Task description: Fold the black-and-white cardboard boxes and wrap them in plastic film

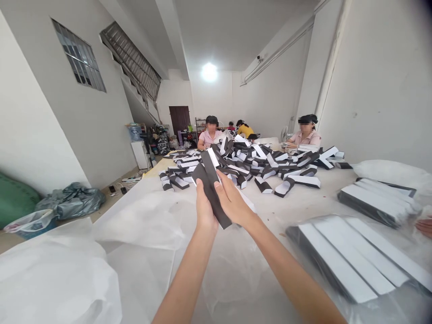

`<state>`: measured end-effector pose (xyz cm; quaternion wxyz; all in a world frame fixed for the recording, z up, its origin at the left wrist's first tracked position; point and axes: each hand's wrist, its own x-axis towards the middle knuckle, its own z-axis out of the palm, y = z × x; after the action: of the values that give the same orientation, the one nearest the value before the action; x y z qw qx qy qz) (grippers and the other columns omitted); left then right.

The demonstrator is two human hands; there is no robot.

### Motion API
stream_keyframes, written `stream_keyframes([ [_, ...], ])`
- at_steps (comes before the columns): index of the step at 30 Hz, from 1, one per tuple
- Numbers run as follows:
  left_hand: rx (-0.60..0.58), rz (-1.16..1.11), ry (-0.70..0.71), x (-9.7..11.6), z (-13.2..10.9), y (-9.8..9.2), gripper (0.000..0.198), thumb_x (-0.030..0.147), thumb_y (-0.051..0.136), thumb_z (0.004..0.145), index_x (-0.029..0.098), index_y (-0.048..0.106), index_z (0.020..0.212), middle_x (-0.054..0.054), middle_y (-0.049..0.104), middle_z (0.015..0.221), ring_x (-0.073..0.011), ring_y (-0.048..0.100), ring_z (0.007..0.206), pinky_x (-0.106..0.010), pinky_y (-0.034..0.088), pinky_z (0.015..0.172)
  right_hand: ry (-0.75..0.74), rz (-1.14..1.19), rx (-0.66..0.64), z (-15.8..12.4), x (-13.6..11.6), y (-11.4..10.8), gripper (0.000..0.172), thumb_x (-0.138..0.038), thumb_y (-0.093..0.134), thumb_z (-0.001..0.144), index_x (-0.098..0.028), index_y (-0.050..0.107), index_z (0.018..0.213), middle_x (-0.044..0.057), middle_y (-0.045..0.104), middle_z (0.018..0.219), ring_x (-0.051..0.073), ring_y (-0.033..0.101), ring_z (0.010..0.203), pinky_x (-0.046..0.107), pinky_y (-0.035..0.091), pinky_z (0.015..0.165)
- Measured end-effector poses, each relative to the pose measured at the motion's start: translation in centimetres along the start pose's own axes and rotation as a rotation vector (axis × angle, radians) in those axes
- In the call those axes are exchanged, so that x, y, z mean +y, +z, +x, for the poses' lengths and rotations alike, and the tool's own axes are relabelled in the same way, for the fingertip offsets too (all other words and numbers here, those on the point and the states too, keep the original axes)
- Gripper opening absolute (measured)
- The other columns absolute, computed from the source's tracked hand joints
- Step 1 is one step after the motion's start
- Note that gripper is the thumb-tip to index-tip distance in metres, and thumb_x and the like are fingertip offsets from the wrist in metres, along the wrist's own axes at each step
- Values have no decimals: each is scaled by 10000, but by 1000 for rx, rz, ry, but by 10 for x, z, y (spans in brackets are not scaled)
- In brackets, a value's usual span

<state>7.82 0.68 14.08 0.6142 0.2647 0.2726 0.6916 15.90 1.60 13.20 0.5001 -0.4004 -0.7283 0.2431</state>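
Between my two hands, above the white-covered table, is a folded black and white paper box [215,198], long and narrow, its black side toward me. My left hand [205,209] grips it from the left, thumb lying along the black face. From the right, my right hand [232,198] closes on its other edge with the thumb on top. White shows at its far end. My fingers underneath are hidden, and I cannot tell whether it is one piece or several. Beyond my hands lies a heap of similar black and white paper pieces [268,173].
Plastic-wrapped packs of long white boxes [344,256] lie at the right, a second pack [374,198] behind. A person's hand [425,226] shows at the right edge. White sheeting [57,283] covers the near left. Two people in pink [211,137] sit across the heap.
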Motion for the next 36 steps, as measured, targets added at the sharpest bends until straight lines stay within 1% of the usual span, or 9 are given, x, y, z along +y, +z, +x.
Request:
stream_keyframes([
  [2, 19, -7, 4, 1, 2, -1, 448, 532, 443, 899, 191, 661, 1090, -52, 709, 1046, -183, 663, 986, -257, 520, 880, 0, 7, -10, -1, -2, 1, 651, -532, 241, 958, -153, 228, 1486, 124, 325, 1471, 189, 229, 1396, 398, 184, 1158],
  [7, 71, -2, 41, 7, 6, -5, 416, 524, 445, 900, 208, 672, 1047, -37, 715, 1034, -174, 671, 965, -253, 524, 875, 15, 51, -53, -3, -2, 4, 649, -559, 261, 946, -205, 226, 1489, 88, 285, 1502, 206, 237, 1395, 410, 186, 1155],
  [11, 108, 16, 63, 14, 6, -7, 419, 531, 443, 899, 204, 680, 1011, -36, 718, 1017, -172, 674, 950, -249, 533, 853, 10, 37, -84, -5, -4, 7, 654, -554, 253, 949, -193, 215, 1493, 93, 290, 1501, 217, 252, 1388, 419, 200, 1148],
  [19, 115, 19, 39, 18, 8, -9, 427, 545, 462, 884, 194, 678, 994, -42, 722, 972, -171, 682, 911, -250, 540, 827, 38, 54, -97, -8, -7, 8, 655, -556, 265, 945, -209, 205, 1497, 85, 280, 1505, 223, 249, 1391, 423, 189, 1150],
  [23, 160, 42, 21, 20, 8, -10, 429, 556, 479, 871, 194, 682, 981, -39, 722, 967, -170, 685, 880, -247, 542, 815, 52, 43, -119, -8, -8, 5, 670, -559, 266, 943, -195, 194, 1501, 97, 269, 1508, 236, 245, 1392, 437, 185, 1149],
  [27, 115, 77, 43, 19, 7, -10, 441, 563, 470, 872, 202, 680, 1013, -51, 716, 1007, -181, 678, 926, -258, 530, 848, 41, 50, -122, -11, -10, 3, 670, -568, 287, 936, -222, 194, 1502, 79, 260, 1514, 239, 225, 1398, 444, 175, 1152],
  [31, 90, 123, 63, 17, 8, -10, 422, 546, 486, 870, 209, 681, 1034, -48, 705, 1057, -178, 671, 955, -259, 520, 875, 58, 41, -166, -13, -11, 0, 715, -590, 330, 917, -229, 163, 1510, 85, 249, 1517, 256, 205, 1403, 469, 171, 1148],
  [33, 67, 122, 41, 17, 8, -10, 423, 540, 500, 864, 200, 682, 1038, -53, 709, 1040, -182, 672, 947, -266, 523, 873, 65, 54, -164, -12, -11, -3, 717, -605, 363, 902, -245, 203, 1500, 86, 264, 1511, 272, 205, 1401, 494, 169, 1142],
  [36, -24, 105, 6, 16, 9, -10, 433, 536, 525, 853, 182, 680, 1048, -65, 720, 986, -201, 677, 928, -289, 533, 859, 49, 77, -98, -8, -10, -11, 657, -596, 379, 902, -251, 311, 1457, 91, 313, 1485, 264, 246, 1384, 492, 194, 1133],
])
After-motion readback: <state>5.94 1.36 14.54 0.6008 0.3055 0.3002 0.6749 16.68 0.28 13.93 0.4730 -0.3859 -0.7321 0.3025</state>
